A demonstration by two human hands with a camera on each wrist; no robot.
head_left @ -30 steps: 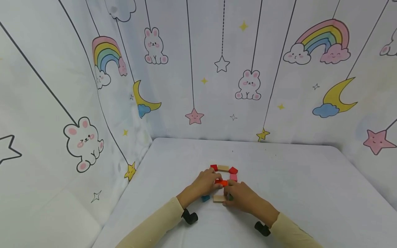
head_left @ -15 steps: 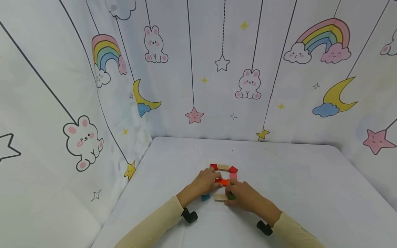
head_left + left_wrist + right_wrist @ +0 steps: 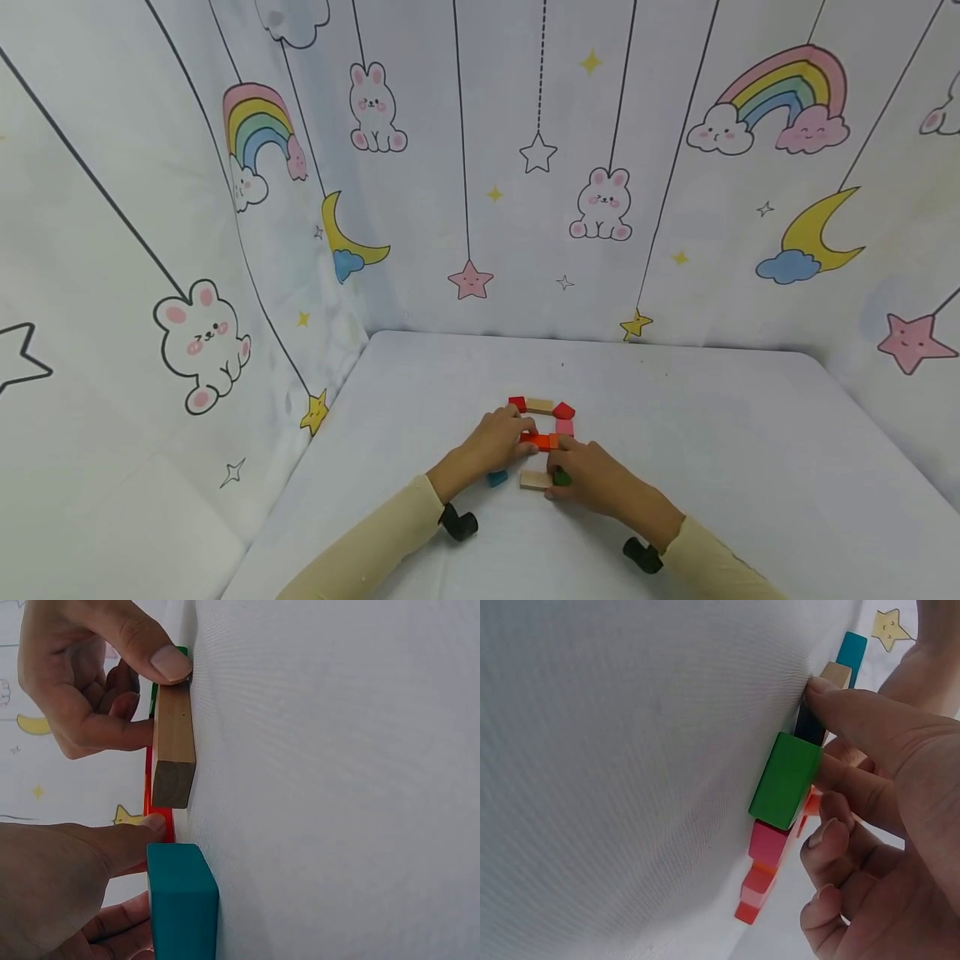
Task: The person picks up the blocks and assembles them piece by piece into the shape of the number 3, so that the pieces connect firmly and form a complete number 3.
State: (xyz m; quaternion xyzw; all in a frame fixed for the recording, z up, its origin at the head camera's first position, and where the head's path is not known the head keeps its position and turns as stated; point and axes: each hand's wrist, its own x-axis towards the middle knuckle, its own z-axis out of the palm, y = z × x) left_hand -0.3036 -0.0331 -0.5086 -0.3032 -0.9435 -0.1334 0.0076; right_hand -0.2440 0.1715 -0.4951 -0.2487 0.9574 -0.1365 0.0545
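Note:
My left hand (image 3: 492, 442) holds a red block (image 3: 538, 442) in the middle row, its thumb on the near side. In the left wrist view, that thumb lies against the red side, behind a blue-green block (image 3: 182, 900). My right hand (image 3: 596, 477) pinches the right end of a plain wooden block (image 3: 535, 480) between thumb and index finger; the left wrist view shows this grip on the wooden block (image 3: 172, 727). A green block (image 3: 786, 780) stands at that end, by the right fingers. An orange block (image 3: 554, 441) adjoins the red one, partly behind the right fingertips.
Behind the hands lie a red block (image 3: 517, 403), a wooden block (image 3: 539, 406), a red angular block (image 3: 564, 410) and a pink block (image 3: 565, 427), forming an outline. All rest on a white-covered table (image 3: 675, 400). A patterned cloth (image 3: 420, 208) hangs behind it.
The right hand and the wooden block have shifted slightly to the right, up to the green block, which shows more now. The left hand stays on the red block.

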